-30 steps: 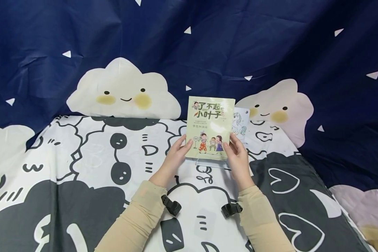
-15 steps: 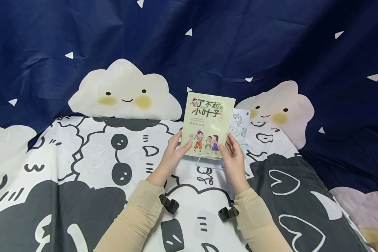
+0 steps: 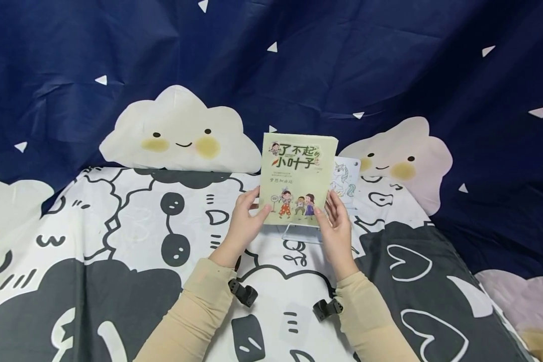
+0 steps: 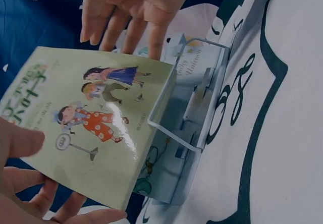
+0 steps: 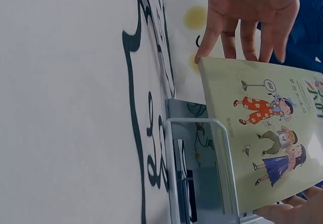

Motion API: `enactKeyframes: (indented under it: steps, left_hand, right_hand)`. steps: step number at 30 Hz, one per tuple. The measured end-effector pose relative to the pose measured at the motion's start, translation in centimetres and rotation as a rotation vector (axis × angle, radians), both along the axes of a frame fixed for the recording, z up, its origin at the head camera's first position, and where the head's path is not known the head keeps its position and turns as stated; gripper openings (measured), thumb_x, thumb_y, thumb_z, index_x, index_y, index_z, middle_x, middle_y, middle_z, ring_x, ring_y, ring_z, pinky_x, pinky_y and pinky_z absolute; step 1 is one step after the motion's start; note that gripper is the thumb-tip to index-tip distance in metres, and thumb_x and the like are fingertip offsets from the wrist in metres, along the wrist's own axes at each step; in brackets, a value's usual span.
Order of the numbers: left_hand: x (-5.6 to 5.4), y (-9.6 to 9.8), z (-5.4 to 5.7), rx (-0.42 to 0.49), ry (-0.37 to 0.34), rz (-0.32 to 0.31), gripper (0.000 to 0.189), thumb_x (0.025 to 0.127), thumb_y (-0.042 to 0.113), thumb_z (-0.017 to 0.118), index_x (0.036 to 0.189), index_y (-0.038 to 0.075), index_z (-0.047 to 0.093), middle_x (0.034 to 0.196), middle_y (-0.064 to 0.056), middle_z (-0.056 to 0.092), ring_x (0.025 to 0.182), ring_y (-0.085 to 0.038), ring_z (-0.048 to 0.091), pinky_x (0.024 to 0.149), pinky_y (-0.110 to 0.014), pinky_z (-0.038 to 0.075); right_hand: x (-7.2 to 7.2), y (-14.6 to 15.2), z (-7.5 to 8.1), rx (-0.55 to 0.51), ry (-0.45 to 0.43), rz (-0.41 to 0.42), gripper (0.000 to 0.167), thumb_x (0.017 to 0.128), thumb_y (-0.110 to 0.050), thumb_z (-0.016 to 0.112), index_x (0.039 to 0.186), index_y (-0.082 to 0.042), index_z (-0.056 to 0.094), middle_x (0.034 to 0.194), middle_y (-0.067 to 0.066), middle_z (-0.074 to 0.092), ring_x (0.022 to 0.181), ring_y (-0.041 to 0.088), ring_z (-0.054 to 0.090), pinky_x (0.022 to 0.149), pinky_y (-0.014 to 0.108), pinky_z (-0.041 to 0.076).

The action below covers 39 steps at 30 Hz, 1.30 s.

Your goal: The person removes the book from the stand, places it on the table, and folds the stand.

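Presently my head view gives me a navy backdrop (image 3: 307, 45) with white triangles and two smiling clouds, a larger one (image 3: 178, 125) and a pinkish one (image 3: 407, 151). In front of it lies the surface (image 3: 131, 231), covered in black-and-white cartoon cloth. On that stands a pale holder with a unicorn panel (image 3: 343, 178), mostly hidden by the green book (image 3: 296, 176); only its right part shows from here. From both wrists I see the holder's wire bar (image 5: 194, 119) crossing in front of the cover's lower edge. That bar is what stands in the way down there, and I can't tell whether it touches the book.

I read the title as 了不起的小叶子, with 梦想加油站 beneath it; the smaller lines are too fine for me. The holder carries some lettering too, too dim to make out surely.

The book is upright, leaning back slightly, between the left hand (image 3: 243, 221) and the right hand (image 3: 337, 231). Both grasp it by its lower sides, thumbs on the cover and the other fingers round behind. The forearms, in beige sleeves (image 3: 199, 301), reach forward and converge, each with a black camera (image 3: 243, 292) at the wrist.
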<state>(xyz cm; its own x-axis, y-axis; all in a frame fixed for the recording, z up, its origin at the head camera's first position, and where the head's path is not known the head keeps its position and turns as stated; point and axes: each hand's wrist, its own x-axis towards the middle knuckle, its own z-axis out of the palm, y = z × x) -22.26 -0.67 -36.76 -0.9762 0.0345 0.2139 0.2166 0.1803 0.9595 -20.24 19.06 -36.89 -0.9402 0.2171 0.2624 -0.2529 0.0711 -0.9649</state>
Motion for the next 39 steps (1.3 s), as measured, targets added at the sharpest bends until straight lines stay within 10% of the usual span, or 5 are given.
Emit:
enactKeyframes:
  steps: [14, 25, 31, 39]
  left_hand:
    - [-0.3, -1.0, 0.1, -0.011, 0.040, 0.128, 0.044, 0.097, 0.017, 0.065, 0.140, 0.015, 0.057, 0.122, -0.009, 0.072, 0.095, -0.025, 0.066, 0.077, -0.032, 0.052]
    - [0.9, -1.4, 2.9, -0.070, 0.125, 0.000, 0.038, 0.096, 0.027, 0.066, 0.131, 0.013, 0.063, 0.105, -0.009, 0.077, 0.081, -0.020, 0.072, 0.068, -0.029, 0.058]
    - [1.5, -1.2, 3.6, -0.077, 0.127, 0.020, 0.040, 0.096, 0.025, 0.066, 0.132, 0.008, 0.063, 0.103, -0.012, 0.077, 0.078, -0.022, 0.072, 0.064, -0.027, 0.057]
    - [2.2, -1.3, 4.1, 0.130, 0.024, -0.054, 0.038, 0.098, 0.021, 0.063, 0.133, 0.005, 0.062, 0.103, -0.017, 0.075, 0.077, -0.017, 0.071, 0.063, -0.025, 0.059]
  right_hand:
    - [0.8, -0.7, 0.5, -0.031, 0.080, 0.033, 0.064, 0.098, -0.003, 0.056, 0.154, 0.000, 0.026, 0.162, 0.014, 0.028, 0.150, 0.027, 0.029, 0.122, 0.040, 0.028]
    - [1.8, -1.0, 1.6, -0.148, 0.021, 0.058, 0.061, 0.098, -0.004, 0.055, 0.153, -0.001, 0.028, 0.161, 0.015, 0.029, 0.146, 0.031, 0.036, 0.108, 0.023, 0.044]
    - [2.1, -1.2, 2.3, -0.087, -0.108, 0.072, 0.071, 0.099, -0.011, 0.059, 0.157, -0.008, 0.018, 0.162, 0.013, 0.027, 0.143, 0.029, 0.038, 0.113, 0.037, 0.041]
    - [2.1, -0.9, 3.5, -0.097, -0.191, 0.148, 0.077, 0.102, -0.018, 0.056, 0.159, -0.025, 0.005, 0.144, 0.007, 0.045, 0.102, 0.009, 0.066, 0.082, 0.027, 0.060]
